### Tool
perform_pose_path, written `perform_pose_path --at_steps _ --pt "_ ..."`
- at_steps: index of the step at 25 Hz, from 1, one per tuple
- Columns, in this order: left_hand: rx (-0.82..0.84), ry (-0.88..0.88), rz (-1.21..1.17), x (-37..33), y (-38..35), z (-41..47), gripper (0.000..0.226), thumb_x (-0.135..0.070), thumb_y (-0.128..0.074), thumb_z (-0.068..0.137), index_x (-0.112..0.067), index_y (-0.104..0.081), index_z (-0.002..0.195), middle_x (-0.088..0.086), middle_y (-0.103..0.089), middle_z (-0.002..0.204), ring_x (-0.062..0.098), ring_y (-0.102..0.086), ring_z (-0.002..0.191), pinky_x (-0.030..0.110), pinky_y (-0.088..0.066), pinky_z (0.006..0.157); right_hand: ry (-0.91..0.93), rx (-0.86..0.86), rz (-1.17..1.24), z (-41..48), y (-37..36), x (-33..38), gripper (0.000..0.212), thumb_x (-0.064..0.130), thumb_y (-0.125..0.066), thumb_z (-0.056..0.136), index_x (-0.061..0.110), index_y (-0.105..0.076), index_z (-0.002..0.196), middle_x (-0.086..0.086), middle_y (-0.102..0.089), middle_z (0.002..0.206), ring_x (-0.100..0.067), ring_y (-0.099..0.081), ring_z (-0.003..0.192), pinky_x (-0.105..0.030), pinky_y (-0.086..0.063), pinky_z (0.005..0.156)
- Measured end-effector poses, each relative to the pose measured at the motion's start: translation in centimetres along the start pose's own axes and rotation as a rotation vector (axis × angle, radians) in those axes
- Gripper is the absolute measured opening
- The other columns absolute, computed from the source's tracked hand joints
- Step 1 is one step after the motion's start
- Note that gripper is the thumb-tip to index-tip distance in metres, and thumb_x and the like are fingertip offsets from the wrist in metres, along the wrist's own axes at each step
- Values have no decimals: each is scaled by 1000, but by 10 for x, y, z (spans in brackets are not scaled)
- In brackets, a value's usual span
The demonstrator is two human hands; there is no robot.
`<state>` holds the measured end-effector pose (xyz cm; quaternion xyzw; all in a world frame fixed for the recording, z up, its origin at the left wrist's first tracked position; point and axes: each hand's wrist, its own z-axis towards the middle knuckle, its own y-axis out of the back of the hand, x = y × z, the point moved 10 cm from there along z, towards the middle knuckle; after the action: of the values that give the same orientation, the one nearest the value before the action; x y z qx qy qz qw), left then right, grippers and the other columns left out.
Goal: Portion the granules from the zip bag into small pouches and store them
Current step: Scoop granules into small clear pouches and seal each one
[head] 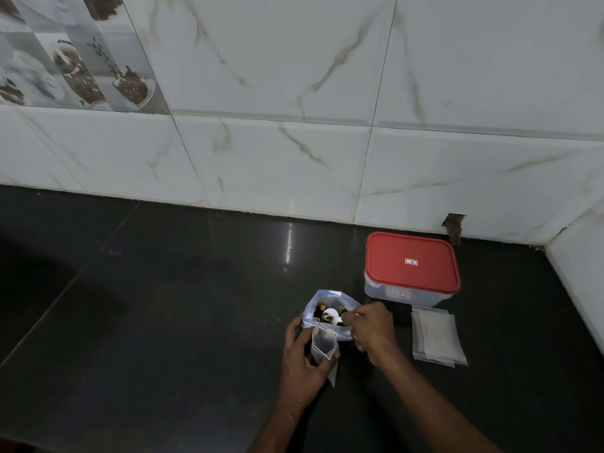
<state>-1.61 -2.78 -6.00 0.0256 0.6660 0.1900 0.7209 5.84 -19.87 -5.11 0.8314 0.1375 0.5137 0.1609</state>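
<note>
An open zip bag (322, 300) with a bluish rim stands on the black counter, with dark and yellowish granules inside. My right hand (371, 328) holds a small white spoon (332, 315) whose bowl sits over the bag's mouth. My left hand (302, 361) grips a small clear pouch (323, 348), held upright just in front of the bag with its mouth toward the spoon. A stack of empty clear pouches (438, 336) lies flat to the right of my right hand.
A clear plastic box with a shut red lid (411, 263) stands behind the pouch stack, near the white tiled wall (294, 158). The wall turns a corner at the far right. The black counter (163, 305) stretches to the left.
</note>
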Motion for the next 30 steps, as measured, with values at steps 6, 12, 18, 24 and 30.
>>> perform_pose_path --at_steps 6,12,18,24,30 --pt "-13 23 -2 2 3 -2 43 -43 -79 73 -33 -70 114 -20 -43 139 1 -56 124 22 -54 97 -18 -3 177 -12 12 3 23 4 -66 83 -3 -65 62 -8 -48 43 -16 -38 33 -25 -32 39" --pt "-3 78 -5 5 1 -1 45 -44 -81 70 -38 -67 113 -17 -43 138 1 -58 120 23 -58 91 416 -90 -95 -66 33 49 25 19 -67 86 20 -69 61 0 -58 48 -8 -51 40 -27 -42 44" --pt "-19 104 -75 4 1 -1 46 -48 -81 67 -28 -74 107 -14 -48 132 -3 -57 117 9 -51 84 1058 -163 -669 -124 -10 42 20 20 -53 86 15 -71 93 1 -61 84 -8 -59 57 -21 -47 46" --pt "6 114 -46 3 0 -2 48 -51 -81 63 -37 -69 107 -15 -45 133 -9 -54 116 7 -50 85 1176 -264 -699 -133 -11 23 34 15 -56 89 3 -59 121 -5 -55 103 -11 -61 64 -21 -49 49" --pt "-5 123 -7 7 0 -4 43 -48 -84 68 -44 -66 107 -17 -46 133 -1 -59 116 21 -57 90 1072 -282 -526 -122 2 27 26 18 -58 90 9 -65 114 -3 -63 86 -4 -57 67 -18 -48 55"
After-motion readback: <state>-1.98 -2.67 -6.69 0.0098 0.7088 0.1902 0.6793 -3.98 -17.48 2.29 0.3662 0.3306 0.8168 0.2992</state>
